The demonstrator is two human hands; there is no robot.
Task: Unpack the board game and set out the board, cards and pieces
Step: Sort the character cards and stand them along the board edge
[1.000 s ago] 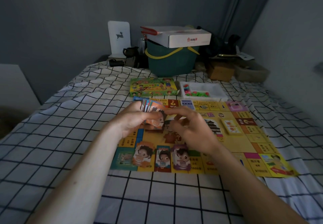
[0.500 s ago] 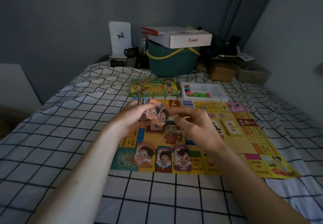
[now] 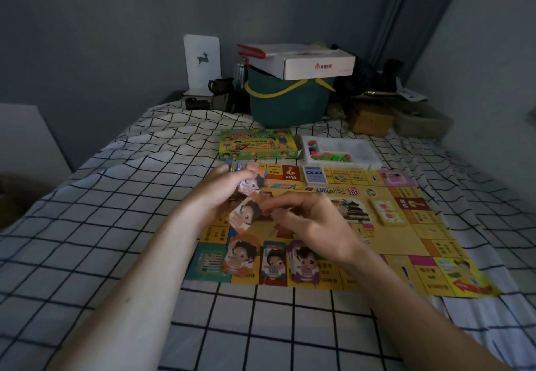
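The yellow game board [image 3: 406, 243] lies unfolded on the checked bedsheet. My left hand [image 3: 220, 194] grips a fanned stack of cartoon cards [image 3: 246, 178] above the board's left side. My right hand [image 3: 313, 223] pinches one orange card [image 3: 245, 215] just below that stack. Three cards lie in a row on the board's near edge: orange [image 3: 240, 257], teal [image 3: 274, 260] and purple [image 3: 304, 262]. A blue deck [image 3: 314, 174] and a yellow deck [image 3: 388, 211] rest on the board. The green game box [image 3: 258, 144] and a white tray [image 3: 362, 150] of coloured pieces sit behind the board.
At the head of the bed stand a teal bucket [image 3: 287, 104] with a white carton [image 3: 307, 60] on top, a white deer bookend [image 3: 201, 62], a dark cup [image 3: 220, 86] and a brown box [image 3: 369, 118]. A grey wall runs along the right.
My right hand has drawn one orange card out of the stack and moved it down toward me. The left hand has kept its hold on the stack.
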